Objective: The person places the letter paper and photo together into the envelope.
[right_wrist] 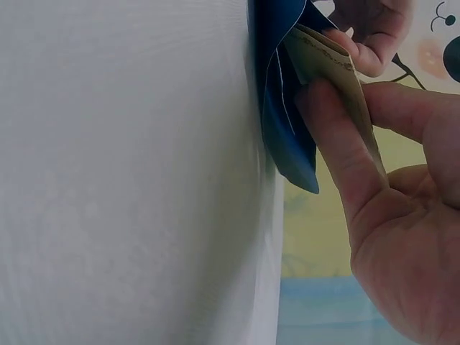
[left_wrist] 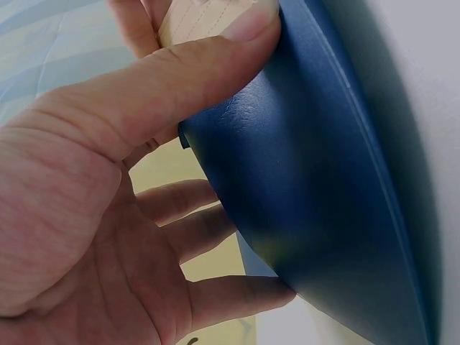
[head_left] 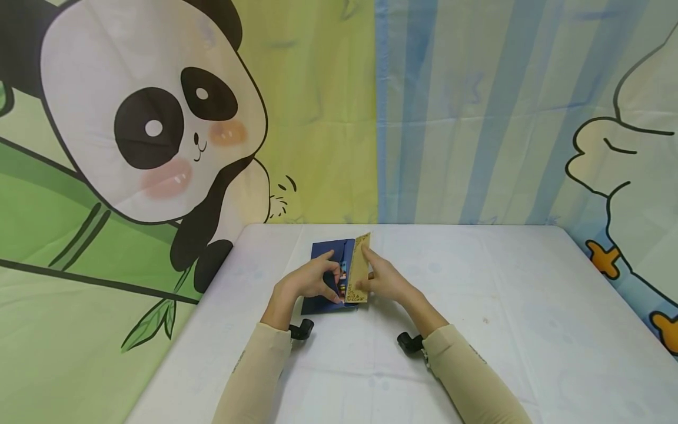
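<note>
A dark blue folder [head_left: 325, 247] with a smooth, leather-like surface lies on the table and is bent up along its right side. My left hand [head_left: 312, 279] grips its raised part; in the left wrist view the thumb [left_wrist: 172, 86] lies over the blue surface and the other fingers reach its edge. A gold-patterned beige card [head_left: 358, 274] stands tilted at the folder's right side, pinched between the thumb and fingers of my right hand [head_left: 391, 279]. Seen from the right wrist, the card [right_wrist: 338, 68] sits partly within the blue fold [right_wrist: 284, 144]. A small colourful picture [head_left: 343, 280] shows between the hands.
The white-covered table [head_left: 477, 330] spreads around the folder. Behind it hangs a cloth backdrop with a panda [head_left: 159, 118] and blue stripes [head_left: 492, 106]. A small black camera [head_left: 302, 330] is strapped at the left wrist, another black camera [head_left: 409, 343] at the right.
</note>
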Demonstrator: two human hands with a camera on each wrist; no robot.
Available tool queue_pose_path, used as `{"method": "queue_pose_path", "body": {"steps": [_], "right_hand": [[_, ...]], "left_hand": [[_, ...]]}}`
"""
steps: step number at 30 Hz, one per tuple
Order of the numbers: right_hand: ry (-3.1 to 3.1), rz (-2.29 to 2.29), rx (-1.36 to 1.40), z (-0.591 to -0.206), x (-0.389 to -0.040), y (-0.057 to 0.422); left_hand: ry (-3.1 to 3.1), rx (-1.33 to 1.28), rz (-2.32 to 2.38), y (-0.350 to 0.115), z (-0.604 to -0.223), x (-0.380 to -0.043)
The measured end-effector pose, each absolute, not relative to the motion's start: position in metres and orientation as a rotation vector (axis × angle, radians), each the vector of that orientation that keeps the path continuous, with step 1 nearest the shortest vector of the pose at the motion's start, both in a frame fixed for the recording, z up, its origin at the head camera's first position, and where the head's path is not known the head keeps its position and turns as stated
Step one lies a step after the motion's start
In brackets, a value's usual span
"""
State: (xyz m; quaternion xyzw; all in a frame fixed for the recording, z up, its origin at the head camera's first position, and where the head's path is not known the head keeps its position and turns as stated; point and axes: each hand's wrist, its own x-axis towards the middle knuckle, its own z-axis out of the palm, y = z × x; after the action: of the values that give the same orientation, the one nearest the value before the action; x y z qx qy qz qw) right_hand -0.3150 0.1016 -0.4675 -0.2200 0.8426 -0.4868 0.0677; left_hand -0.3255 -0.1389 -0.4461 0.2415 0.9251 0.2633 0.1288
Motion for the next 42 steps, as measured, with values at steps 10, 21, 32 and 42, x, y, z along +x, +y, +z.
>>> {"method": "queue_pose_path", "body": {"steps": [10,21,32,42], "right_hand": [[2.597,-1.376,-0.680,-0.4656,-0.3121,0.1008],[2.563,-1.371,-0.671,-0.4666,-0.3116,0.0991],[2.547,-1.367,-0.693,-0.4676,-0.3117,0.1004],[2.536,-1.326,-0.645,-0.4650,-0.3101,0.0989]], "left_hand": [[2.684,0.711,0.769,-0.1390,-0.4454,-0.3261],[2.688,0.713,0.776,-0.1401,-0.4469,-0.3269],[2.686,0.715,0.797,-0.1403,-0.4475,-0.3277],[2.689,0.717,0.787,-0.1406,-0.4478,-0.3273]]}}
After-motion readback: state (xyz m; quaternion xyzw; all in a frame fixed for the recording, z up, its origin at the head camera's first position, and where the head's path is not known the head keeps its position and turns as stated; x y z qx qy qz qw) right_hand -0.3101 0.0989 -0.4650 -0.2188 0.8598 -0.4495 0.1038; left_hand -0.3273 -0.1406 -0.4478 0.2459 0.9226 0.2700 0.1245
